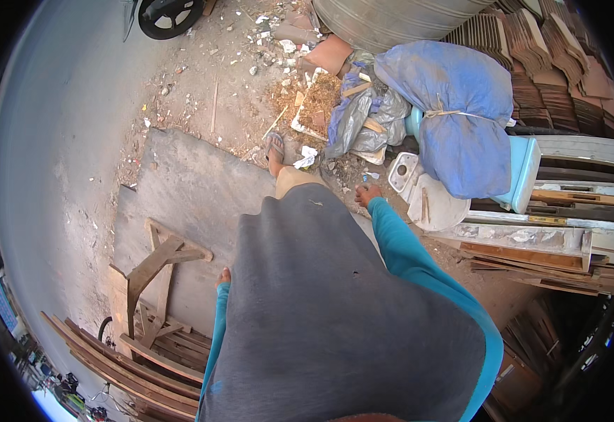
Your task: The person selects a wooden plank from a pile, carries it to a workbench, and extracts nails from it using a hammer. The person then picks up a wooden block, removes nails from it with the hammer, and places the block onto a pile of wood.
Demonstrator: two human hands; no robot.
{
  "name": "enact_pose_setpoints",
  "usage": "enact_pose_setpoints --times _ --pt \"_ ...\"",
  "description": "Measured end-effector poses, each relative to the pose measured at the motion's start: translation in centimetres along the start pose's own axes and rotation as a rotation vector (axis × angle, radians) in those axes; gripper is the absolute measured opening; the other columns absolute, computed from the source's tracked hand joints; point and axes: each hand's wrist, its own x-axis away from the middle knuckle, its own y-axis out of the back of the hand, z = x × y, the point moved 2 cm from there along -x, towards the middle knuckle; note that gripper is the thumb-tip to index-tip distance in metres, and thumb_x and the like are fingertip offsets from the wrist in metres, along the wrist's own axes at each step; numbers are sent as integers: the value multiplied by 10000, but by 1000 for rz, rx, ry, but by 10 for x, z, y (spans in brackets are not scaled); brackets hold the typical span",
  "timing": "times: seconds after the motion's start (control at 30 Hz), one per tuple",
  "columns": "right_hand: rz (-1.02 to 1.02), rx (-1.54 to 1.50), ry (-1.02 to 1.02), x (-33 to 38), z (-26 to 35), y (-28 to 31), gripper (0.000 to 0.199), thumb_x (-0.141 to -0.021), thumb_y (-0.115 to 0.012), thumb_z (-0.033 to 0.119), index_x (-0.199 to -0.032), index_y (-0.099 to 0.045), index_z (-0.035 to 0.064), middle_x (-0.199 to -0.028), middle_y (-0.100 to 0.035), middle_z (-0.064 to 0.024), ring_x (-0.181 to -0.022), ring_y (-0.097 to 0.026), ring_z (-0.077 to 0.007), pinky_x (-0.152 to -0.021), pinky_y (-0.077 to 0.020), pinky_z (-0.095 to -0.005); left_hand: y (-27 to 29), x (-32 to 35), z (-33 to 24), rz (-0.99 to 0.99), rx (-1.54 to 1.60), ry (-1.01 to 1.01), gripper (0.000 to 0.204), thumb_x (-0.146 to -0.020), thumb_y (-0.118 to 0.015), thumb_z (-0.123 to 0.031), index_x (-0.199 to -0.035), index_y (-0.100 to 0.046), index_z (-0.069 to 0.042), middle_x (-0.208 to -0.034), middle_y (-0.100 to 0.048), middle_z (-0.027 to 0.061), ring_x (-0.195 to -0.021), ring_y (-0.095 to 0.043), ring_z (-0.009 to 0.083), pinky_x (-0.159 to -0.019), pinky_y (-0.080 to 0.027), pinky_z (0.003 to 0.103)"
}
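Note:
My right hand (368,195) hangs beside my right thigh, out of a turquoise sleeve. Its fingers are loosely bent and a little apart, with nothing visible in them. Nearest to it are a dirty white plastic piece with a round hole (403,171) and a pale rounded panel (439,205), both on the ground. My left hand (224,276) is at my left side, mostly hidden by my dark grey shirt (335,295). Only a bit of its fingers shows, so its grip is hidden. A wooden trestle (156,264) stands to its left.
A tied blue tarp bundle (454,112) lies at the right over a light blue container (522,172). Behind are stacked roof tiles (546,42) and a large metal drum (398,21). Planks (124,362) lie lower left; a wheel (170,15) stands far off. Rubble litters the ground.

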Motion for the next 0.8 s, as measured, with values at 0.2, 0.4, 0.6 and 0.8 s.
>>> enact_pose_setpoints --times 0.2,0.4,0.6,0.8 --pt "87 810 576 -84 135 -60 427 -926 -627 405 -1140 -723 48 -1026 -739 -176 -866 -711 -364 -796 -553 -450 -119 6 -152 142 -209 -170 577 -960 -676 -341 -1377 -493 12 -1120 -692 218 -944 -702 332 -774 -560 395" --pt "33 285 252 -126 382 -48 361 -934 -677 273 -1184 -653 13 -969 -708 -105 -790 -695 -193 -609 -532 -336 -204 26 -358 187 -267 -426 604 -953 -676 -381 -1372 -519 25 -1174 -689 211 -1002 -703 320 -839 -567 400" --pt "-182 -32 299 -181 552 -44 365 -949 -655 283 -1201 -634 20 -961 -705 -103 -761 -693 -191 -600 -527 -320 -253 -57 -505 173 -67 -367 619 -947 -685 -387 -1376 -523 29 -1167 -696 194 -977 -710 289 -807 -574 390" --pt "-187 -161 16 -209 560 -124 215 -940 -666 242 -1020 -621 47 -767 -620 -79 -611 -629 -203 -486 -473 -339 -257 -177 -572 197 -147 -21 502 -958 -663 -328 -1301 -553 21 -1030 -679 149 -810 -661 238 -662 -527 354"
